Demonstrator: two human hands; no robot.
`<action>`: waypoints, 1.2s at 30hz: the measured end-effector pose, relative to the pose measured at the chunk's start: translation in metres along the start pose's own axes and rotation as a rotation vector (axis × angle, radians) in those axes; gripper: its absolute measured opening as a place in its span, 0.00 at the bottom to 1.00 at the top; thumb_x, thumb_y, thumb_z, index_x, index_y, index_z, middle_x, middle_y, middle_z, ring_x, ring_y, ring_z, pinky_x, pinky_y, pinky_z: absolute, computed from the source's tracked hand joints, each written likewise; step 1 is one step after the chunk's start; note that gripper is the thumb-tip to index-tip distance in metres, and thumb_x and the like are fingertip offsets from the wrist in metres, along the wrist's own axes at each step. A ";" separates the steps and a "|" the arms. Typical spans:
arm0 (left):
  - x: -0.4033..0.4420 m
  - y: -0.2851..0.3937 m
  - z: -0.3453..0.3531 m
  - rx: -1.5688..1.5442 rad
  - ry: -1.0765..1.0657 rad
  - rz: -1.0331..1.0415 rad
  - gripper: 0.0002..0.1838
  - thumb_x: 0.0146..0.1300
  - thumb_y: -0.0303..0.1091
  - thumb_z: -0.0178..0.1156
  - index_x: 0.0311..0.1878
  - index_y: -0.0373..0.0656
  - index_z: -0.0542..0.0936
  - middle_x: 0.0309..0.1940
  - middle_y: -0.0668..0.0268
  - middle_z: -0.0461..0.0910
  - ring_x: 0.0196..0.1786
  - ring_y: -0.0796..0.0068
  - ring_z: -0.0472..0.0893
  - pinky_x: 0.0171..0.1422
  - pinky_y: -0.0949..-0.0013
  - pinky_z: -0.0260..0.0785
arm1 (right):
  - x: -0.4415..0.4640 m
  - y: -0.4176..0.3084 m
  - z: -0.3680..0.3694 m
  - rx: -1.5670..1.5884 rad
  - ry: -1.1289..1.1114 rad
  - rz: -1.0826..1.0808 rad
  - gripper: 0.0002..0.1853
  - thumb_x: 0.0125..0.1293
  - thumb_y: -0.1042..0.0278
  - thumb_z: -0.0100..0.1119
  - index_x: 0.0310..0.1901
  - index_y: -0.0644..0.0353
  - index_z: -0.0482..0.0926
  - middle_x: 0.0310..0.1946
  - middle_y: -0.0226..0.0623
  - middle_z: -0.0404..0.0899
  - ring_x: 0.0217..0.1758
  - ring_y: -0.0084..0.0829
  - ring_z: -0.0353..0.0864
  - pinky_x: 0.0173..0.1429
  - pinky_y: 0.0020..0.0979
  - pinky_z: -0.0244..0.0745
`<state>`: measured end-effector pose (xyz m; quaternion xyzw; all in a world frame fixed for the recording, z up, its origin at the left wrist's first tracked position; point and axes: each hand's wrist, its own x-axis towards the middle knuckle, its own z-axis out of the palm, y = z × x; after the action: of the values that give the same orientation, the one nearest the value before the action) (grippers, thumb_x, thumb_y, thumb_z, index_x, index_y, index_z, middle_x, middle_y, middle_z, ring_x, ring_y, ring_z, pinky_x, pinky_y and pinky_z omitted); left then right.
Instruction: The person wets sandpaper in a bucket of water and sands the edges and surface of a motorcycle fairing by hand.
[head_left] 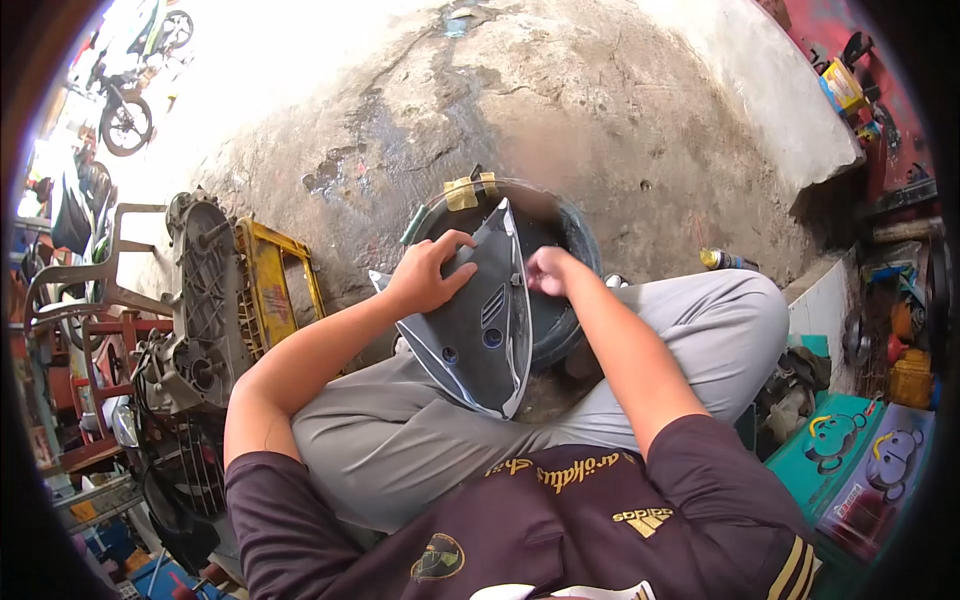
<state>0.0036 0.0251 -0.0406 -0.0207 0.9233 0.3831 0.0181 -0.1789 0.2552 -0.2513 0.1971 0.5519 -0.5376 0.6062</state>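
Observation:
A dark grey, pointed plastic panel (462,335) with slots and round holes rests tilted over my lap and a round black basin (560,345). On its upper left part lies my left hand (432,273), fingers bent with a gap between thumb and forefinger. My right hand (548,271) is beside the panel's right edge, above the basin, its fingers curled together; whatever they hold, if anything, is hidden. Yellowish pieces (461,194) sit on the basin's far rim, with a green-handled item (413,225) at its left.
At the left stand a metal engine casing (207,290) and a yellow crate (268,285). A small bottle (727,261) lies beyond my right knee. Boxes with cartoon figures (835,437) are at the lower right. Wet concrete floor (400,130) stretches ahead.

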 end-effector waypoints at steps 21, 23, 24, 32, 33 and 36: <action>0.000 -0.006 -0.002 0.038 0.095 0.019 0.20 0.70 0.45 0.71 0.62 0.56 0.82 0.33 0.59 0.81 0.44 0.54 0.84 0.55 0.51 0.74 | -0.109 -0.070 0.055 -0.081 0.217 -0.581 0.10 0.76 0.78 0.60 0.54 0.63 0.86 0.41 0.36 0.88 0.40 0.30 0.88 0.47 0.31 0.87; -0.002 -0.008 -0.004 0.037 0.109 0.011 0.20 0.70 0.45 0.71 0.63 0.56 0.82 0.33 0.59 0.81 0.44 0.54 0.83 0.55 0.51 0.74 | -0.080 -0.046 0.042 0.012 0.244 -0.414 0.11 0.76 0.79 0.57 0.53 0.64 0.86 0.42 0.38 0.88 0.38 0.32 0.88 0.42 0.34 0.87; -0.002 -0.007 -0.005 0.041 0.104 0.000 0.20 0.70 0.45 0.71 0.63 0.56 0.82 0.34 0.59 0.81 0.44 0.54 0.84 0.56 0.51 0.74 | -0.068 -0.036 0.039 -0.035 0.282 -0.379 0.11 0.76 0.79 0.56 0.54 0.64 0.86 0.43 0.39 0.88 0.39 0.33 0.88 0.43 0.36 0.88; 0.001 -0.002 -0.002 0.051 0.083 0.006 0.20 0.70 0.45 0.71 0.63 0.55 0.83 0.36 0.57 0.83 0.46 0.53 0.84 0.57 0.51 0.76 | -0.018 -0.009 0.013 0.058 0.264 -0.239 0.14 0.67 0.80 0.55 0.52 0.65 0.85 0.45 0.42 0.85 0.42 0.39 0.87 0.43 0.39 0.86; 0.001 -0.004 -0.002 0.050 0.078 0.007 0.20 0.70 0.45 0.71 0.63 0.55 0.83 0.36 0.57 0.83 0.46 0.53 0.84 0.57 0.51 0.76 | -0.023 -0.020 0.013 0.220 0.211 -0.219 0.15 0.68 0.79 0.55 0.53 0.64 0.86 0.44 0.41 0.85 0.41 0.40 0.87 0.43 0.39 0.86; 0.003 -0.010 0.003 0.065 0.101 0.029 0.20 0.70 0.46 0.71 0.63 0.55 0.83 0.35 0.58 0.83 0.44 0.53 0.83 0.54 0.50 0.75 | -0.098 -0.064 0.039 0.127 0.062 -0.499 0.12 0.72 0.76 0.57 0.52 0.66 0.87 0.39 0.38 0.86 0.41 0.38 0.88 0.44 0.36 0.88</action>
<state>0.0012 0.0203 -0.0504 -0.0261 0.9352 0.3515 -0.0335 -0.1982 0.2430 -0.1294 0.1086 0.5669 -0.6978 0.4241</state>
